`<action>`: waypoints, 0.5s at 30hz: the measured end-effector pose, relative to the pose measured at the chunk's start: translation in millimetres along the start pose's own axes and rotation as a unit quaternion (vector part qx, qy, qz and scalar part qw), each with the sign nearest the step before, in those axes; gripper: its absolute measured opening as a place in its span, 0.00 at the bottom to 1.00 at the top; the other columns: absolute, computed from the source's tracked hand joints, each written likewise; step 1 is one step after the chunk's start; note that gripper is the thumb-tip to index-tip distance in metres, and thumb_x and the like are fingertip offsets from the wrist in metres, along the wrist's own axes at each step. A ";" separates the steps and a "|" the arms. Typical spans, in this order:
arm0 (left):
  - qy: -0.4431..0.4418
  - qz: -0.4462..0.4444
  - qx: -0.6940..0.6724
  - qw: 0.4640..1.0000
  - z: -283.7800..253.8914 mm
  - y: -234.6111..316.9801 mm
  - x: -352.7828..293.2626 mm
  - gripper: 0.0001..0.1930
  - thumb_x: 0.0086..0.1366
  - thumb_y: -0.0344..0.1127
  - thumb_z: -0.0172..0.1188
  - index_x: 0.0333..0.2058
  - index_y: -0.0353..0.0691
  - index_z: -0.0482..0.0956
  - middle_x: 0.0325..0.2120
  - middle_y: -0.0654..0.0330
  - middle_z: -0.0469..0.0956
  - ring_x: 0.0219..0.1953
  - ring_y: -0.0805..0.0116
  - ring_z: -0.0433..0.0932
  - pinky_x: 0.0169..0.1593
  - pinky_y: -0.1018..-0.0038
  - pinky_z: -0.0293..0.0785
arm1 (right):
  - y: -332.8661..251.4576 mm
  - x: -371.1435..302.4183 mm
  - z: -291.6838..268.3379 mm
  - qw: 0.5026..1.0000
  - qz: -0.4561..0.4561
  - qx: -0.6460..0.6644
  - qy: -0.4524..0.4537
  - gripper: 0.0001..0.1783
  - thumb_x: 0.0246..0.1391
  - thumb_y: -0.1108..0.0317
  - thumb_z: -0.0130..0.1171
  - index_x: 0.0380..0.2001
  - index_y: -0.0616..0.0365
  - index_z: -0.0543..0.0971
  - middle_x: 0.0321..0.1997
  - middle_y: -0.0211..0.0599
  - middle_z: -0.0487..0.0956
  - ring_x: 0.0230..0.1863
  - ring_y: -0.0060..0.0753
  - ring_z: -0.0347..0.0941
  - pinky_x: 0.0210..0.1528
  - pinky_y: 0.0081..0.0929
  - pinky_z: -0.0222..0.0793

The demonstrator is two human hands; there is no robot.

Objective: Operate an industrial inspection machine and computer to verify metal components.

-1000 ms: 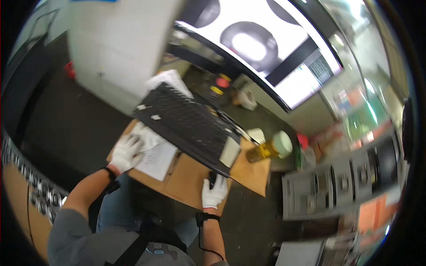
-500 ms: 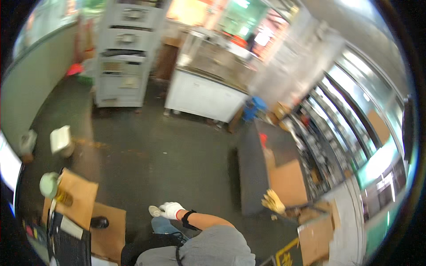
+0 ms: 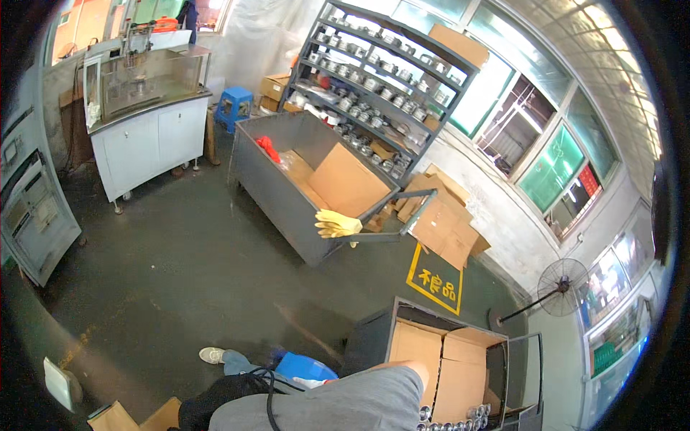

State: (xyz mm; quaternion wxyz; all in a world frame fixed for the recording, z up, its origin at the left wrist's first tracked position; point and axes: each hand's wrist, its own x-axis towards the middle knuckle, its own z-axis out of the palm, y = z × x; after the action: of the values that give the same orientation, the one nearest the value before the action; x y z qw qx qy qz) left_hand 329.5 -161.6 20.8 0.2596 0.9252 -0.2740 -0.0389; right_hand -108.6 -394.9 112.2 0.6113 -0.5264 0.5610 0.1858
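Note:
A sliver of white glove with a red edge, my right hand point(image 3: 307, 383), shows low in the picture beside a blue plastic object point(image 3: 305, 365), perhaps a stool or bin. My grey sleeve covers most of that hand, and its fingers are hidden. The bent right arm point(image 3: 415, 370) reaches over a grey metal cart point(image 3: 394, 323) lined with cardboard. Several shiny round metal parts point(image 3: 460, 425) sit at the cart's near end. My left hand is out of the picture.
A large grey metal bin point(image 3: 277, 194) holds cardboard, with yellow gloves point(image 3: 338, 223) on its corner. Behind it stands a rack point(image 3: 374, 68) of metal parts. A white cabinet point(image 3: 151, 147), a blue stool point(image 3: 233, 106) and a fan point(image 3: 563, 287) stand around; cardboard point(image 3: 445, 230) leans nearby.
My view has swung right, bringing the lined cart, fan and rack into sight. My gloved right hand, plainly visible before, is now mostly behind my sleeve.

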 end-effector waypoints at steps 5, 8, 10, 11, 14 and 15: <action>-0.049 -0.005 -0.005 0.999 7.5 0.0 -3.6 0.30 0.78 0.46 0.54 0.74 0.44 0.62 0.69 0.51 0.71 0.70 0.48 0.69 0.75 0.54 0.62 | 1.9 -5.1 10.7 0.999 -0.002 0.040 0.019 0.45 0.68 0.26 0.46 0.64 0.57 0.81 0.69 0.60 0.78 0.73 0.58 0.72 0.72 0.46 0.66; -0.071 -0.010 -0.006 0.997 9.2 -0.9 -7.5 0.30 0.78 0.46 0.54 0.73 0.43 0.63 0.68 0.51 0.72 0.69 0.48 0.70 0.74 0.54 0.63 | 0.1 -5.2 8.6 0.999 -0.005 0.043 0.021 0.45 0.68 0.26 0.45 0.64 0.56 0.81 0.69 0.60 0.78 0.73 0.58 0.72 0.72 0.46 0.66; -0.083 -0.019 -0.005 0.996 8.3 -5.2 -13.0 0.29 0.78 0.46 0.54 0.72 0.43 0.64 0.67 0.51 0.72 0.68 0.47 0.71 0.73 0.54 0.63 | -1.8 -7.2 9.7 0.999 -0.007 0.040 0.021 0.45 0.68 0.26 0.45 0.64 0.56 0.81 0.69 0.60 0.78 0.73 0.58 0.71 0.72 0.46 0.66; -0.087 -0.022 -0.005 0.996 10.1 -6.2 -13.6 0.29 0.78 0.46 0.54 0.72 0.43 0.64 0.67 0.51 0.72 0.68 0.47 0.71 0.73 0.54 0.64 | -6.6 -2.3 7.0 0.999 -0.013 0.037 0.024 0.45 0.68 0.26 0.45 0.64 0.55 0.81 0.69 0.60 0.78 0.73 0.58 0.71 0.72 0.46 0.66; -0.095 -0.037 -0.006 0.995 6.9 -12.3 -18.5 0.28 0.77 0.46 0.54 0.71 0.43 0.65 0.66 0.51 0.73 0.67 0.47 0.72 0.73 0.54 0.65 | -6.2 -4.3 4.8 0.999 -0.010 0.032 0.019 0.45 0.68 0.26 0.45 0.65 0.55 0.81 0.69 0.61 0.78 0.73 0.58 0.71 0.72 0.46 0.66; -0.100 -0.041 -0.004 0.994 5.4 -14.3 -19.8 0.28 0.77 0.46 0.54 0.71 0.43 0.65 0.66 0.51 0.73 0.67 0.47 0.72 0.72 0.54 0.65 | -8.4 -2.4 5.0 0.999 -0.007 0.032 0.018 0.45 0.68 0.26 0.45 0.65 0.54 0.81 0.69 0.61 0.78 0.73 0.58 0.71 0.72 0.46 0.66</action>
State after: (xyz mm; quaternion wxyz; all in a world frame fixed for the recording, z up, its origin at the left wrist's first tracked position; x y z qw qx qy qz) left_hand 318.5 -143.3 7.6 0.2328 0.9261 -0.2601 -0.1430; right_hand -100.0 -392.9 117.2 0.6191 -0.5136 0.5738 0.1537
